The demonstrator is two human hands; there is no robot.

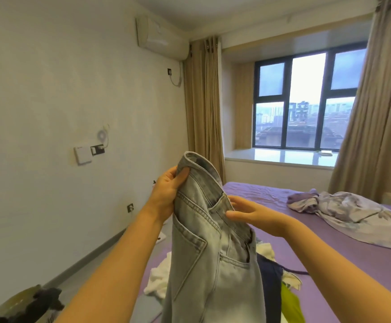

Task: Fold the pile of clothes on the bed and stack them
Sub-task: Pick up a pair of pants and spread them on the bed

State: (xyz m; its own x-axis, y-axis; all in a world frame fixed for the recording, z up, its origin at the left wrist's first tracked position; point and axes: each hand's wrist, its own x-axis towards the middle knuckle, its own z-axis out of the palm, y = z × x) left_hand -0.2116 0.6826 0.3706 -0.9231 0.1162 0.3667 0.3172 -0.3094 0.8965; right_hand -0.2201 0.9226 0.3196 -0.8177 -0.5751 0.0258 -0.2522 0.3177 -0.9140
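Light-wash jeans (210,248) hang in the air above the near edge of the purple bed (329,248). The left hand (166,194) grips their waistband, thumb curled over the hem. The right hand (248,214) touches the waistband lower down, fingers straight and relaxed. Beneath the jeans lies the clothes pile (280,276); a floral sheet (352,213) sits beyond.

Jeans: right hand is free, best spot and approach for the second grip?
Probably the waistband's free end, beside the right hand. The left hand already pinches the other end of the waistband, holding the jeans up with the legs hanging. Come in from the right at waistband height; that stitched edge is stiff and lets the garment be spread flat.
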